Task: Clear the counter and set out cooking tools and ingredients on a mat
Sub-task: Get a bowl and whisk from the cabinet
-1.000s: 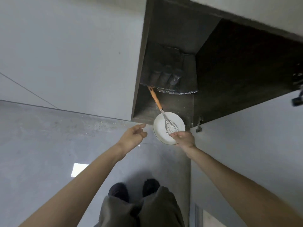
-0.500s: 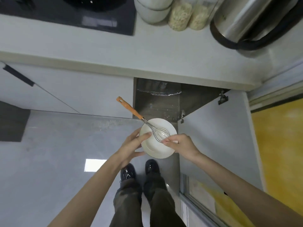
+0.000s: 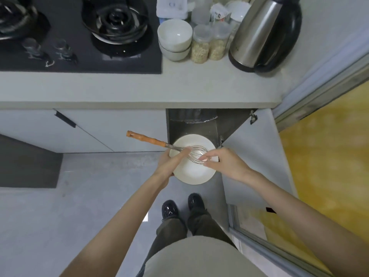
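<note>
white plate (image 3: pixel 192 170) with whisk (image 3: pixel 171 146) across it sits in front of the open cabinet (image 3: pixel 191 126), below counter (image 3: pixel 139 90) level. left hand (image 3: pixel 169 164) clamps the plate's left rim, right hand (image 3: pixel 223 162) pinches the whisk wires. lift level so the overhanging wooden handle doesn't tip it off.

White round plate (image 3: pixel 194 172), held roughly level in front of the open lower cabinet, above the floor. A wire whisk (image 3: pixel 169 146) lies across it: metal loops over the plate's centre, orange-brown wooden handle projecting past the left rim, pointing up and left.
</note>
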### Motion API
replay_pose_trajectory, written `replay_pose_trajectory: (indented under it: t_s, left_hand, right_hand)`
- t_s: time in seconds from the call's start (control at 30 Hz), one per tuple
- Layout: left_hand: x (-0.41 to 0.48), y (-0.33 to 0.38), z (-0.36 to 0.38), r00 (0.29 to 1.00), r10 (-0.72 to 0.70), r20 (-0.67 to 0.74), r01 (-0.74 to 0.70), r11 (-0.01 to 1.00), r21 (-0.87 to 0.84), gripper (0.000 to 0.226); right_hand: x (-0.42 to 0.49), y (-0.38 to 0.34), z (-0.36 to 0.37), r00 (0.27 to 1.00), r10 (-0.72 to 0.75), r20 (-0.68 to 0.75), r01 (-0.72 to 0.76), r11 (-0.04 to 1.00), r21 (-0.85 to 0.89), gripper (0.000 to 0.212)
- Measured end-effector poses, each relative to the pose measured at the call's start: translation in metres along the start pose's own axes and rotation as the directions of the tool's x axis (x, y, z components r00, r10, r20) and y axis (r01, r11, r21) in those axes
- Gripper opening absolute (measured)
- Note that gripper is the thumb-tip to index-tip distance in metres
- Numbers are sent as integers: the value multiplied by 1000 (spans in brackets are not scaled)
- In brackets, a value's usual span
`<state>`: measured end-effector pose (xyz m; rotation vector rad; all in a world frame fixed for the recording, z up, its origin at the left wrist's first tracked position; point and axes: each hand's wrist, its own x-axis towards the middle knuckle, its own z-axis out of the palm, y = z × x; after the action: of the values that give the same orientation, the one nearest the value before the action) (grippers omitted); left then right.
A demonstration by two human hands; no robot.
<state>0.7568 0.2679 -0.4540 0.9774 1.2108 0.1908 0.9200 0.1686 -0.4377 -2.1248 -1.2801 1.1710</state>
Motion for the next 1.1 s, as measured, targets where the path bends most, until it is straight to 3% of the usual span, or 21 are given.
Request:
replay_pose_trajectory:
  t_s: [0.1,0.2,0.33,0.47,0.57,0.77,0.9,1.1]
  left_hand:
    - [-10,8,4,1000,26,-18,-26,999,22,33]
    - [-16,16,8,998,39,-48,-37,998,41,42]
    - [-25,23,15,996,55,-72,-51,997,61,38]
    - [-35,22,25,994,53,-93,-48,997,54,33]
    - [-44,16,36,993,39,-109,-35,999,38,37]
    - [-58,-5,61,991,29,-127,-22,999,49,51]
    - [-72,-16,83,993,37,-116,-28,997,74,48]
    - [-91,-25,100,992,35,-121,-26,997,76,46]
  right_hand:
    - [-17,-6,-6,1000,-12,-20,12,1000,-9,29]
    - [-32,-11,-10,997,-27,-66,30,998,48,34]
    - [-55,-13,-23,985,-20,-174,57,976,211,35]
    - [-73,1,-40,953,-10,-302,83,970,230,33]
    - [-88,35,-46,927,91,-363,-3,972,236,33]
    - [-122,117,-39,859,376,-347,-311,922,230,45]
    - [-142,158,-29,801,457,-387,-410,889,203,52]
    - [-152,171,-25,790,503,-349,-463,864,199,66]
